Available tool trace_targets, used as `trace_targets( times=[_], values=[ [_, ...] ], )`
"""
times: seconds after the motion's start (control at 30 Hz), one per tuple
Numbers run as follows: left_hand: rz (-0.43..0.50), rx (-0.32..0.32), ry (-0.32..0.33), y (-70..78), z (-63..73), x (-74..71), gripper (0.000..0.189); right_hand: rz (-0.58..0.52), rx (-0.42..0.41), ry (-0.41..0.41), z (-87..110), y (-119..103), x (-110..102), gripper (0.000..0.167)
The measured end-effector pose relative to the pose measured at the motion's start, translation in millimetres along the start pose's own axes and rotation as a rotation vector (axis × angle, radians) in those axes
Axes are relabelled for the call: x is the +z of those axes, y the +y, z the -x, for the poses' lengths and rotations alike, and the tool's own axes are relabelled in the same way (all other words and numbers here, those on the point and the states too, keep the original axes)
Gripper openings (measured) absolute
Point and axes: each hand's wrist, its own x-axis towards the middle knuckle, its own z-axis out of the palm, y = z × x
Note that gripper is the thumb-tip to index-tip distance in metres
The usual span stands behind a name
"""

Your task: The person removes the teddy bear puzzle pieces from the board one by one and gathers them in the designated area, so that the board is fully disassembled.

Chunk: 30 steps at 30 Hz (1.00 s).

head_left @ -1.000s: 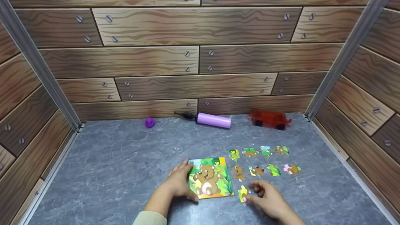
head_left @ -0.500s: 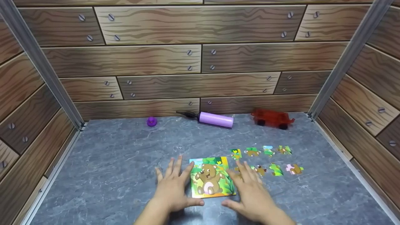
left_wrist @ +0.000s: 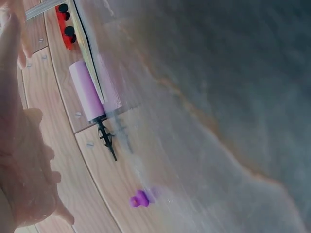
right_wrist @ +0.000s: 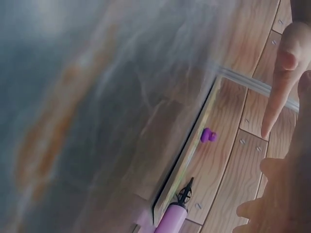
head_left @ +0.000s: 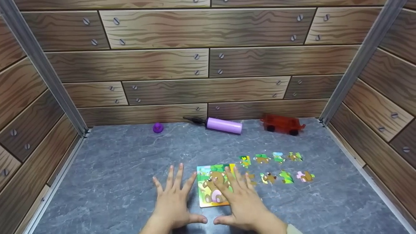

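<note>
The square bear picture [head_left: 205, 193] lies flat on the grey tabletop in the head view. Just left of it my left hand [head_left: 173, 204] is spread with straight fingers, its index fingertip near the board's left edge. My right hand [head_left: 245, 205], fingers spread too, overlaps the right part of the picture and hides it. Neither hand grips anything. Loose jigsaw pieces lie in two rows to the right, among them a green piece [head_left: 286, 177] and a pink and brown piece [head_left: 305, 176]. The right hand partly covers a brown piece [head_left: 251, 178] at the near row's left end.
Along the back wall lie a small purple knob-like object [head_left: 158, 127], a lilac hand pump [head_left: 224, 125] with a black nozzle, and a red toy wagon [head_left: 282, 124]. Wood-patterned walls [head_left: 156, 63] enclose the tabletop on three sides.
My right hand has left the yellow-green piece it was touching, spread its fingers and moved left over the picture. My left hand has let go of the board's left edge and spread out.
</note>
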Motion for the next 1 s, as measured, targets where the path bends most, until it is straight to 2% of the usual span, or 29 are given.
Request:
trace_targets(
  times=[0.23,0.53,0.83,1.0],
  values=[
    [-0.022,-0.005,0.002,-4.3,5.0,-0.3,0.142,-0.031,-0.052,-0.041,-5.0,-8,3,0.116],
    [-0.002,-0.017,0.020,-10.0,10.0,-2.2,0.143,-0.030,-0.082,-0.073,-10.8,-12,4,0.115],
    [0.022,-0.013,0.038,-13.9,11.0,-0.6,0.141,0.073,-0.122,-0.031,-14.5,-11,9,0.119],
    [0.025,-0.010,0.025,-15.9,11.9,-0.9,0.140,0.072,-0.129,-0.036,-13.6,-14,11,0.120]
  ],
)
